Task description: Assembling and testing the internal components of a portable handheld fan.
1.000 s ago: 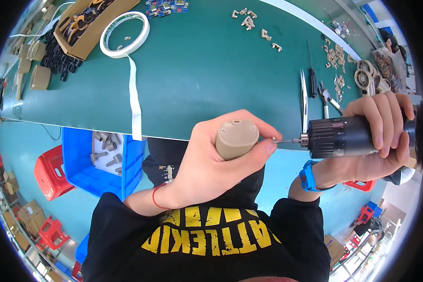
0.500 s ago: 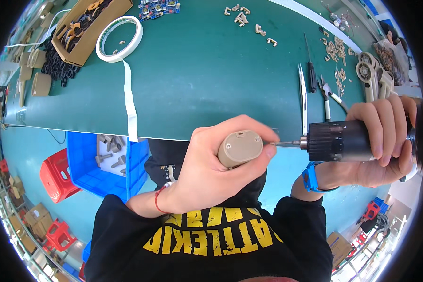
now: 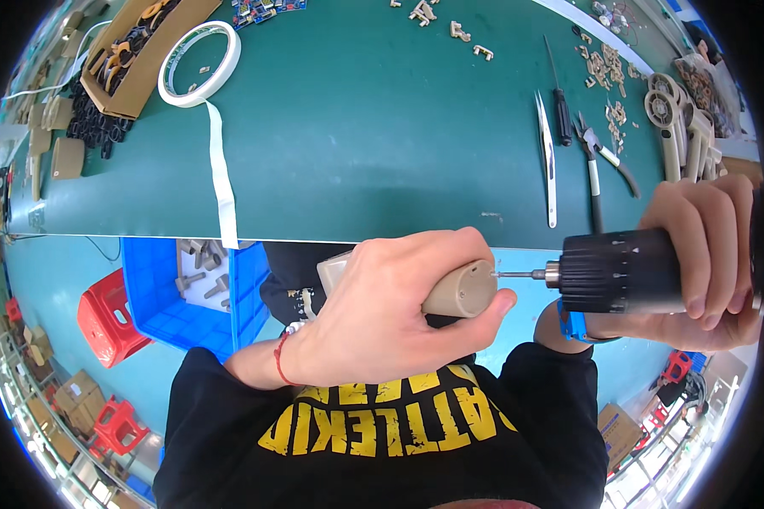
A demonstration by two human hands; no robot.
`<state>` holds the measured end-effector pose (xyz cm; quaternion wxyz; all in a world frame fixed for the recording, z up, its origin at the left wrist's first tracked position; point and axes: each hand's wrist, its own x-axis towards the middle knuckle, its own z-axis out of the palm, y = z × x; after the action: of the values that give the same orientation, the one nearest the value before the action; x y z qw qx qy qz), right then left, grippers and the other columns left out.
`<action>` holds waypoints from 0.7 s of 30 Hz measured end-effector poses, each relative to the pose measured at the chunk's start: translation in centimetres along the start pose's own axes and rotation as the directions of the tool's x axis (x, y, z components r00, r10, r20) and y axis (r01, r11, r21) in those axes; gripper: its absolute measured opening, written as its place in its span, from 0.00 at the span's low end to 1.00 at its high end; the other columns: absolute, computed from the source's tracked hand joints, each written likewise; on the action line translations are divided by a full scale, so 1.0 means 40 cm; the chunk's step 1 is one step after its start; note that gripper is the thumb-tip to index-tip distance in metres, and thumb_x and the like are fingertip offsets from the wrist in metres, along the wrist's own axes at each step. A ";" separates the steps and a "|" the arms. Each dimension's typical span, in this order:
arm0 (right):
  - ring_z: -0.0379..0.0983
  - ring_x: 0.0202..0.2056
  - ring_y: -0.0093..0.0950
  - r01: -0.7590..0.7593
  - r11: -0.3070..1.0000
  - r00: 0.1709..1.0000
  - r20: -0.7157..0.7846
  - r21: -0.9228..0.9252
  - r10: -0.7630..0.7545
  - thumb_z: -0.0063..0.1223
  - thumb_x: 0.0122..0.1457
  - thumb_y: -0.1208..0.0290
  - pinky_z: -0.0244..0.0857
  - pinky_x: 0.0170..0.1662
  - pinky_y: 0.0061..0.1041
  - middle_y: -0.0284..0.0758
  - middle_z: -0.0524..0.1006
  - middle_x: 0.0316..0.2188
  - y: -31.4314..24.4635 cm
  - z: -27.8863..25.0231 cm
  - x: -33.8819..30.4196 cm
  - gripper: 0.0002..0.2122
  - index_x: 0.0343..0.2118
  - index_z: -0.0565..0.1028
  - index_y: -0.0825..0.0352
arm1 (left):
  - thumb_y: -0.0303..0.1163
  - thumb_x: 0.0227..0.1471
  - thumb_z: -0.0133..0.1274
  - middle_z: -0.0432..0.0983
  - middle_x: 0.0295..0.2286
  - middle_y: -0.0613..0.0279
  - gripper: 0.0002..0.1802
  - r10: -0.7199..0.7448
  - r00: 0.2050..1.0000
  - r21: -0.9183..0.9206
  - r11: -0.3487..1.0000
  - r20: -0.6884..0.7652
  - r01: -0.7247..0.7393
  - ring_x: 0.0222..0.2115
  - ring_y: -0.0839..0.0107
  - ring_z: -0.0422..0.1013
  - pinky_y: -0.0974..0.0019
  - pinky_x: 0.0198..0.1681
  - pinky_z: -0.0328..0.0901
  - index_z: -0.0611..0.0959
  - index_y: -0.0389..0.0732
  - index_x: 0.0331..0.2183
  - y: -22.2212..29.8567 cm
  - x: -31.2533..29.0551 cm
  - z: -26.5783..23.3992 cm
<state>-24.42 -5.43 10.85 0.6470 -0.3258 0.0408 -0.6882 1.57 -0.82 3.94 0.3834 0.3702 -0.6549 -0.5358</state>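
My left hand (image 3: 390, 310) is wrapped round a beige rounded plastic housing (image 3: 460, 293), its flat end turned right. Past the back of this hand a paler part of it (image 3: 334, 270) shows. In my right hand (image 3: 709, 254) is a black electric screwdriver (image 3: 615, 271), held level and pointing left. Its thin bit (image 3: 522, 274) reaches the upper right edge of the housing's end face, where a small screw spot shows; whether it sits in a screw is too small to tell. Both hands are in front of the bench's near edge.
On the green bench (image 3: 356, 144) lie tweezers (image 3: 547, 165), a screwdriver (image 3: 560, 110), pliers (image 3: 592, 165) and small beige parts (image 3: 603, 68). Beige handheld fans (image 3: 666, 127) stand right. A tape roll (image 3: 221, 81) and a cardboard box (image 3: 136, 93) lie left. Below is a blue bin (image 3: 157, 314).
My left hand has turned the housing so its end faces the bit more squarely, and moved slightly right and down. The electric screwdriver has come down a little, now in line with that end.
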 end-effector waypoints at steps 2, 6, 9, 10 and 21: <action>0.69 0.15 0.22 -0.006 1.000 1.000 0.002 0.015 0.006 0.57 0.38 0.78 0.70 0.23 0.20 0.31 0.68 0.15 -0.019 -0.018 -0.010 0.13 0.26 0.64 0.65 | 0.27 0.43 0.61 0.72 0.18 0.61 0.09 0.010 1.000 0.018 1.000 -0.002 -0.010 0.17 0.74 0.69 0.73 0.21 0.61 0.76 0.36 0.26 0.000 0.000 0.003; 0.69 0.15 0.23 -0.014 0.999 1.000 0.005 0.041 0.014 0.57 0.38 0.78 0.71 0.23 0.21 0.32 0.68 0.15 0.032 -0.004 -0.002 0.14 0.27 0.64 0.65 | 0.28 0.43 0.61 0.72 0.17 0.61 0.10 -0.024 1.000 0.077 0.997 0.000 0.024 0.16 0.73 0.69 0.73 0.20 0.61 0.76 0.36 0.26 0.008 0.001 0.005; 0.70 0.14 0.23 -0.024 0.998 1.000 0.011 0.061 0.023 0.57 0.38 0.78 0.71 0.23 0.21 0.32 0.68 0.15 0.094 0.018 0.000 0.14 0.27 0.63 0.65 | 0.29 0.43 0.62 0.72 0.16 0.61 0.10 -0.052 0.998 0.078 0.996 0.029 0.050 0.16 0.72 0.69 0.73 0.20 0.62 0.76 0.37 0.25 0.006 0.002 0.006; 0.70 0.14 0.24 -0.027 0.997 1.000 0.012 0.067 0.026 0.57 0.38 0.78 0.71 0.22 0.21 0.32 0.68 0.15 0.101 0.018 0.003 0.14 0.27 0.63 0.65 | 0.29 0.43 0.62 0.72 0.16 0.61 0.11 -0.051 0.998 0.074 0.996 0.037 0.048 0.16 0.71 0.69 0.73 0.20 0.62 0.76 0.37 0.25 0.005 0.002 0.007; 0.70 0.14 0.25 -0.056 0.989 0.998 0.034 0.136 0.052 0.58 0.37 0.79 0.72 0.21 0.23 0.33 0.69 0.16 0.137 0.015 0.008 0.16 0.29 0.63 0.65 | 0.30 0.41 0.64 0.72 0.17 0.59 0.12 -0.046 0.999 0.122 0.991 0.012 0.045 0.17 0.67 0.71 0.71 0.22 0.65 0.76 0.37 0.25 -0.001 0.009 0.020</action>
<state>-19.36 -6.38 8.83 0.6866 -0.2898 -0.0074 -0.6667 0.70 -0.79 3.83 0.3428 0.4037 -0.6807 -0.5060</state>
